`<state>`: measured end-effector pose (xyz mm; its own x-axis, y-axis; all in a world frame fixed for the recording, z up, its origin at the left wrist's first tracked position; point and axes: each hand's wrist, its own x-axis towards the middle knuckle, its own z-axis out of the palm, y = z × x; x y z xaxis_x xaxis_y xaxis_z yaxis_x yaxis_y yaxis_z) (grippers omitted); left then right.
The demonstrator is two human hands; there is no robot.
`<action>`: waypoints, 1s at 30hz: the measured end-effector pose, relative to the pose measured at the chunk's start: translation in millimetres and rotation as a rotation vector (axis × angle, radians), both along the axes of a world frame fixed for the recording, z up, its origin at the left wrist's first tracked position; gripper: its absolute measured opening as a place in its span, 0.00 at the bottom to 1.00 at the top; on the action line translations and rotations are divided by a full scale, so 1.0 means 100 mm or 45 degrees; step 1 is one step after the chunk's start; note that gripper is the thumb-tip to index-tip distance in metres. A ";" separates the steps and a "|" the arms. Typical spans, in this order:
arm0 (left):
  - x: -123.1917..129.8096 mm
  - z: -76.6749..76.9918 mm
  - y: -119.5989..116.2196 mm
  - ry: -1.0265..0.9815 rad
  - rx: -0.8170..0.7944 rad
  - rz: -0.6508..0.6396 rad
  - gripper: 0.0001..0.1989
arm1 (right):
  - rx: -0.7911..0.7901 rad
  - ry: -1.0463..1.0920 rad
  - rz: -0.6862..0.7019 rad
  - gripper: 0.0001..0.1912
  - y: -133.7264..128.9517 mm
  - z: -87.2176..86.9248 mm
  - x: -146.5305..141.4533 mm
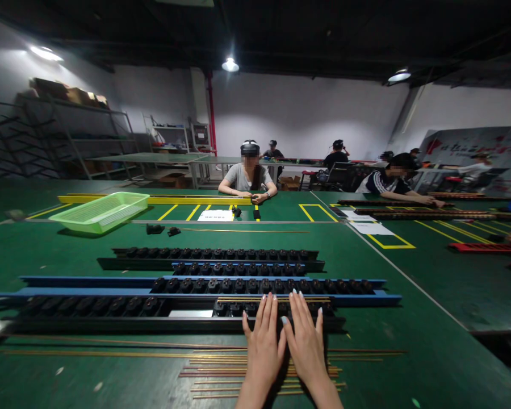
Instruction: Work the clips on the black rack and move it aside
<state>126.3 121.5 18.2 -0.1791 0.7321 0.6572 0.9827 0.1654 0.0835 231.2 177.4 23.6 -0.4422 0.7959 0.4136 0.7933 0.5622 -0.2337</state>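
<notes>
Brass rods (272,299) sit across the black slotted rack (174,324); from my remote seat I see the left hand (263,355) and right hand (307,355) lying flat and open on them, grasping nothing. Uneven pressure could, I judge, bend a thin rod or roll it out of its slots.

White painted walls (306,113) rise to a dark ceiling (281,28) fitted with round lamps (230,65) that throw bright light, and a red pipe (210,113) runs down beside a pale column. Grey metal shelving (74,136) stands along the left wall with cardboard boxes (66,94) on top. Green-topped tables (153,158) fill the far room, and a large printed banner (472,153) covers the right wall.
</notes>
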 end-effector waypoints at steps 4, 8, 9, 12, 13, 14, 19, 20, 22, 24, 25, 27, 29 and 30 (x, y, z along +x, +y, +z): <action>0.00 -0.03 0.02 -0.006 0.017 0.009 0.29 | 0.064 0.040 -0.076 0.30 0.00 -0.01 0.01; 0.00 -0.04 0.03 -0.019 0.007 0.009 0.29 | 0.083 0.010 -0.129 0.30 0.01 -0.05 0.02; 0.00 -0.04 0.03 -0.021 0.007 0.009 0.29 | 0.078 -0.002 -0.130 0.30 0.01 -0.06 0.01; 0.00 -0.03 0.03 -0.022 0.010 0.007 0.28 | 0.069 -0.011 -0.135 0.31 0.01 -0.08 0.01; 0.00 -0.03 0.03 -0.020 0.009 0.006 0.28 | 0.068 -0.005 -0.134 0.31 0.01 -0.08 0.01; 0.00 -0.04 0.03 -0.018 0.007 0.006 0.28 | 0.069 0.002 -0.131 0.30 0.02 -0.08 0.02; 0.00 -0.05 0.03 -0.019 -0.013 0.013 0.28 | 0.108 0.054 -0.128 0.31 0.07 -0.06 0.08; 0.00 -0.05 0.03 -0.020 -0.015 0.015 0.28 | 0.120 0.059 -0.142 0.31 0.09 -0.07 0.10; 0.00 -0.05 0.03 -0.021 -0.019 0.016 0.28 | 0.134 0.055 -0.167 0.32 0.12 -0.09 0.12; 0.00 -0.05 0.04 -0.021 -0.019 0.017 0.28 | 0.133 0.041 -0.180 0.32 0.14 -0.12 0.13; 0.00 -0.05 0.04 -0.022 -0.020 0.018 0.28 | 0.129 0.035 -0.181 0.32 0.15 -0.13 0.13; 0.00 -0.05 0.04 -0.021 -0.020 0.018 0.28 | 0.120 0.032 -0.180 0.32 0.15 -0.14 0.13; 0.00 -0.06 0.04 -0.019 -0.021 0.018 0.28 | 0.116 0.044 -0.181 0.32 0.15 -0.13 0.14; 0.00 -0.06 0.04 -0.018 -0.022 0.017 0.28 | 0.117 0.057 -0.189 0.32 0.15 -0.13 0.14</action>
<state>126.0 125.4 12.0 -0.1982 0.7407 0.6420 0.9791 0.1804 0.0941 245.1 192.6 11.1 -0.3020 0.8088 0.5046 0.8592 0.4603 -0.2236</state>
